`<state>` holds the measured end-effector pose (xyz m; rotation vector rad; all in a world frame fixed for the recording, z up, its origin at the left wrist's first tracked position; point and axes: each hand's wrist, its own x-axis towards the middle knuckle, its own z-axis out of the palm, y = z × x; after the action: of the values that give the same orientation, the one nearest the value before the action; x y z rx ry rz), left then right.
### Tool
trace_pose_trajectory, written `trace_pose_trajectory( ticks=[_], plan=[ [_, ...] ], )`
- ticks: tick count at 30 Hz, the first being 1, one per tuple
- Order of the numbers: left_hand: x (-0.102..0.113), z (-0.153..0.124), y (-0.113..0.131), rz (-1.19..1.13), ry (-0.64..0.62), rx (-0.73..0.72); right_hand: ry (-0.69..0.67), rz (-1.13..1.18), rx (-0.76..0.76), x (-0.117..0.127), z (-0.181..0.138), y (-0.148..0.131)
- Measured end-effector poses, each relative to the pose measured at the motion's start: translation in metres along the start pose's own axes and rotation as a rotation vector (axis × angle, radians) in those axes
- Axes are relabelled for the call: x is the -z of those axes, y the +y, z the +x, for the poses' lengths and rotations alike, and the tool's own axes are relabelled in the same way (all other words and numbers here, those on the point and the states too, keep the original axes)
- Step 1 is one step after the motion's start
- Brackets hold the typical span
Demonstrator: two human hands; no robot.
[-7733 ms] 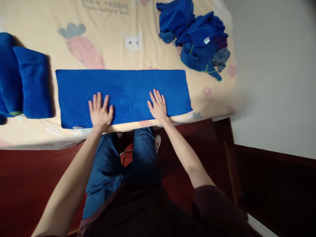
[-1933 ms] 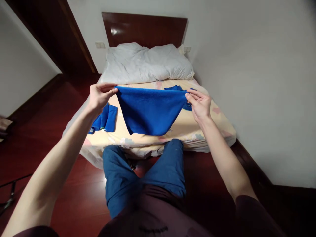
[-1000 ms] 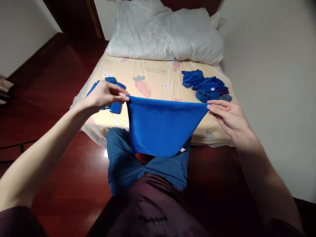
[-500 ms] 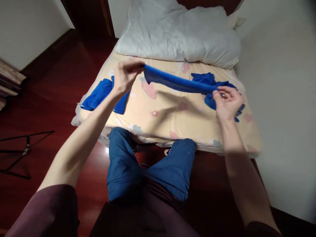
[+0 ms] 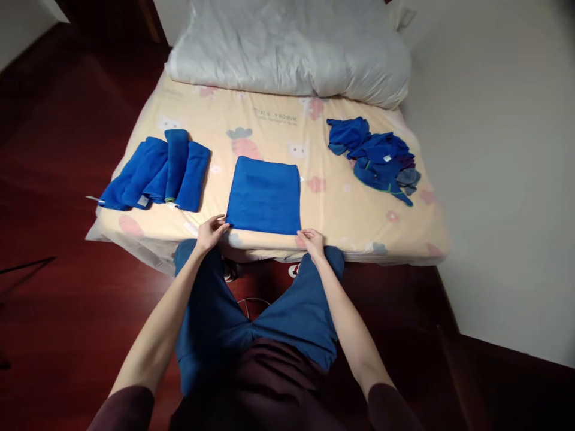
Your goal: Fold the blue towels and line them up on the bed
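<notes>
A folded blue towel (image 5: 264, 194) lies flat as a near-square on the yellow cartoon-print bed sheet (image 5: 278, 137), near the front edge. My left hand (image 5: 210, 232) pinches its near left corner. At the near right corner my right hand (image 5: 311, 240) has its fingers closed on the towel's edge. Both hands rest at the bed's front edge above my knees.
Several folded blue towels (image 5: 157, 172) lie side by side at the left of the bed. A loose heap of blue cloths (image 5: 375, 157) sits at the right. A white duvet (image 5: 291, 48) covers the head end. Dark red wood floor surrounds the bed; a white wall (image 5: 503, 149) stands at the right.
The towel was held stretched in the air between both hands; now it lies folded flat on the sheet, with my hands lowered to its near corners.
</notes>
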<state>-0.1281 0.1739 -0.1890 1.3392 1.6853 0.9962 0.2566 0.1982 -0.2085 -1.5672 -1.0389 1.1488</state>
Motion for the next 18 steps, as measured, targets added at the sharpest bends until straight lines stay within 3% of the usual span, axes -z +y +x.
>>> trace_pose_trajectory(
  ticks=[5, 11, 18],
  plan=[
    [0.0, 0.008, -0.003, -0.059, 0.034, 0.019, -0.017, 0.058, 0.062, 0.007, -0.002, 0.002],
    [0.007, 0.002, 0.0, -0.158, -0.071, 0.063, -0.068, -0.003, 0.096, 0.008, -0.004, 0.001],
    [0.01, -0.006, 0.015, 0.083, -0.052, 0.043, -0.12, -0.082, 0.07, 0.006, -0.012, -0.01]
  ],
)
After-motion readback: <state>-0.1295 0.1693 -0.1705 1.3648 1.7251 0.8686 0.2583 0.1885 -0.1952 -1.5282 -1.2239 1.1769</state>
